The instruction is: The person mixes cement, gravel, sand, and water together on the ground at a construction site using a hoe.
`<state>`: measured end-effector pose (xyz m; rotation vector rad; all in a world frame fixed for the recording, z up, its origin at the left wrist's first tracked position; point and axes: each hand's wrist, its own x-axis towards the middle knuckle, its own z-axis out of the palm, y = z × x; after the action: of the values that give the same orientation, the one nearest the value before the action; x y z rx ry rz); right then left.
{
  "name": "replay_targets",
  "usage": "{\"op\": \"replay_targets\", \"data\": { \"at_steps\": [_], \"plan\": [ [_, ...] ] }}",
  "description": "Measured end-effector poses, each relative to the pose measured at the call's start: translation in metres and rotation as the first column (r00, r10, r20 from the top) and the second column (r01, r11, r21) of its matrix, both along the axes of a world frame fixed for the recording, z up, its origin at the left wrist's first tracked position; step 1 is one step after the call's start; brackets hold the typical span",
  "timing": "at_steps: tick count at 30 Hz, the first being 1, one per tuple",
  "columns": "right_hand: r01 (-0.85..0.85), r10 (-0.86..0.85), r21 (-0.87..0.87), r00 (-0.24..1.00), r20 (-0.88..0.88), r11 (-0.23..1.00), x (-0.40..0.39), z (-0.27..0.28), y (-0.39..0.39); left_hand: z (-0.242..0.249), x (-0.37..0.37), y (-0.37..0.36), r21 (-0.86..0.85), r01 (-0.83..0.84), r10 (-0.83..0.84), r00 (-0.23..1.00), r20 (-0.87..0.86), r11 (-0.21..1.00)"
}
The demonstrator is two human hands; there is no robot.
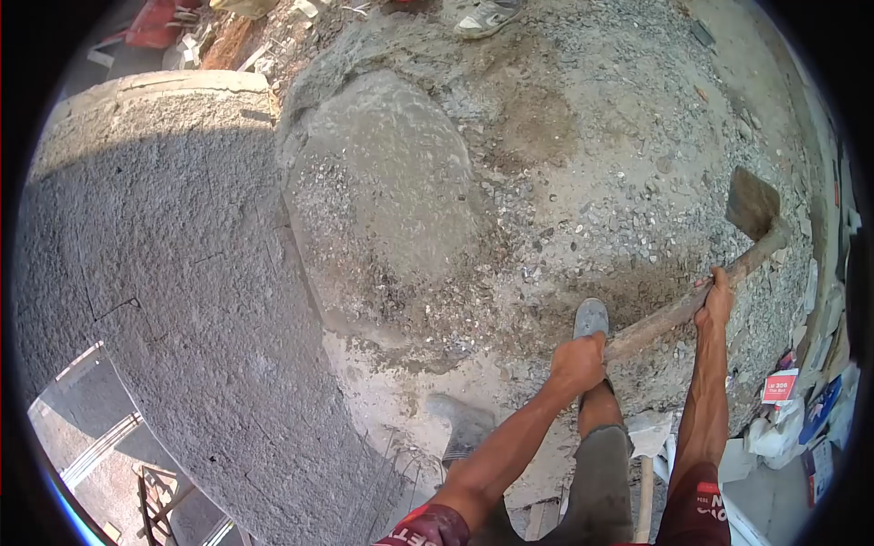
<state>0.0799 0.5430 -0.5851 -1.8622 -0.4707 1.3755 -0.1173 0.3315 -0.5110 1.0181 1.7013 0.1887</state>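
Note:
A hoe with a long wooden handle [662,321] reaches up to the right across my front. My left hand [579,364] wraps round the handle near its lower end. Farther up the handle, my right hand [716,298] grips it too. The hoe's flat metal blade [753,202] hangs at the right, over gravelly ground. Left of the hoe spreads a heap of wet grey cement mix [391,173], smooth and shiny in the middle. Loose gravel [437,314] lies along its near side.
A rough grey concrete surface [173,246] fills the left. Another person's shoe [488,18] stands beyond the heap. My own boots [592,317] are on the ground below. Bags and debris [783,423] line the right edge, and rubble [232,41] lies at upper left.

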Motion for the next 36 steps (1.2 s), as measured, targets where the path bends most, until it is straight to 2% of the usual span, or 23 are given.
{"op": "replay_targets", "data": {
  "at_steps": [3, 5, 6, 8, 10, 12, 15, 16, 18, 20, 22, 23, 25, 26, 28, 30, 31, 32, 34, 35, 36],
  "plan": [
    [-0.039, 0.039, -0.093, 0.999, -0.004, 0.995, -0.024, -0.035, -0.023, -0.014, -0.005, -0.027, -0.084, -0.016, 0.013, 0.999, -0.039, 0.996],
    [-0.145, 0.142, -0.219, 0.989, -0.027, 0.965, -0.052, -0.059, -0.059, -0.010, -0.016, -0.059, -0.280, -0.041, 0.014, 0.995, -0.100, 0.959],
    [-0.131, 0.128, -0.236, 0.991, -0.027, 0.963, -0.072, -0.052, -0.076, 0.000, -0.030, -0.071, -0.314, -0.048, 0.013, 0.994, -0.113, 0.948],
    [-0.087, 0.078, -0.376, 0.996, -0.038, 0.923, -0.101, -0.029, -0.106, 0.028, -0.055, -0.093, -0.345, -0.039, -0.021, 0.985, -0.170, 0.938],
    [-0.076, 0.021, -0.412, 0.991, -0.135, 0.908, -0.094, -0.041, -0.141, 0.050, -0.068, -0.112, -0.325, -0.001, -0.083, 0.966, -0.244, 0.946],
    [0.002, -0.118, -0.508, 0.973, -0.197, 0.861, -0.102, -0.045, -0.177, 0.069, -0.083, -0.123, -0.309, 0.041, -0.142, 0.939, -0.312, 0.950],
    [-0.016, -0.209, -0.594, 0.928, -0.308, 0.804, -0.137, -0.055, -0.246, 0.100, -0.114, -0.157, -0.382, 0.043, -0.200, 0.902, -0.382, 0.923],
    [-0.038, -0.224, -0.627, 0.915, -0.334, 0.778, -0.156, -0.055, -0.268, 0.105, -0.121, -0.179, -0.424, -0.009, -0.183, 0.892, -0.412, 0.906],
    [-0.190, -0.098, -0.646, 0.919, -0.383, 0.740, -0.205, -0.032, -0.297, 0.110, -0.132, -0.232, -0.492, -0.112, -0.143, 0.880, -0.452, 0.863],
    [-0.389, 0.129, -0.535, 0.879, -0.458, 0.750, -0.238, -0.033, -0.337, 0.121, -0.127, -0.282, -0.526, -0.165, -0.113, 0.883, -0.456, 0.834],
    [-0.417, 0.238, -0.537, 0.897, -0.372, 0.733, -0.262, -0.004, -0.356, 0.128, -0.109, -0.323, -0.589, -0.366, 0.039, 0.869, -0.493, 0.720],
    [-0.413, 0.236, -0.541, 0.900, -0.367, 0.732, -0.259, 0.007, -0.359, 0.128, -0.098, -0.336, -0.593, -0.362, 0.037, 0.872, -0.488, 0.719],
    [-0.505, 0.319, -0.463, 0.848, -0.424, 0.729, -0.247, 0.025, -0.361, 0.121, -0.072, -0.357, -0.589, -0.438, 0.072, 0.838, -0.541, 0.679],
    [-0.522, 0.358, -0.370, 0.830, -0.427, 0.769, -0.233, 0.021, -0.359, 0.111, -0.060, -0.363, -0.528, -0.440, 0.132, 0.844, -0.520, 0.727],
    [-0.530, 0.394, -0.316, 0.826, -0.402, 0.787, -0.193, 0.014, -0.330, 0.093, -0.040, -0.332, -0.511, -0.428, 0.221, 0.882, -0.416, 0.745],
    [-0.458, 0.389, -0.178, 0.863, -0.321, 0.871, -0.156, 0.019, -0.269, 0.064, -0.017, -0.284, -0.480, -0.381, 0.232, 0.911, -0.341, 0.790],
    [-0.386, 0.352, -0.130, 0.908, -0.226, 0.913, -0.139, 0.025, -0.236, 0.046, -0.006, -0.257, -0.403, -0.338, 0.231, 0.929, -0.290, 0.851],
    [-0.357, 0.330, -0.081, 0.914, -0.237, 0.931, -0.115, 0.018, -0.204, 0.028, 0.005, -0.230, -0.322, -0.292, 0.224, 0.947, -0.232, 0.901],
    [-0.268, 0.262, -0.042, 0.959, -0.106, 0.963, -0.067, 0.002, -0.138, -0.005, 0.026, -0.171, -0.120, -0.257, 0.238, 0.959, -0.156, 0.959],
    [-0.224, 0.223, -0.013, 0.973, -0.066, 0.974, -0.047, 0.000, -0.105, -0.015, 0.031, -0.137, -0.051, -0.217, 0.208, 0.969, -0.134, 0.975],
    [-0.180, 0.181, 0.018, 0.983, -0.029, 0.983, -0.030, -0.001, -0.075, -0.023, 0.032, -0.102, -0.057, -0.177, 0.170, 0.979, -0.111, 0.983]
  ]
}}
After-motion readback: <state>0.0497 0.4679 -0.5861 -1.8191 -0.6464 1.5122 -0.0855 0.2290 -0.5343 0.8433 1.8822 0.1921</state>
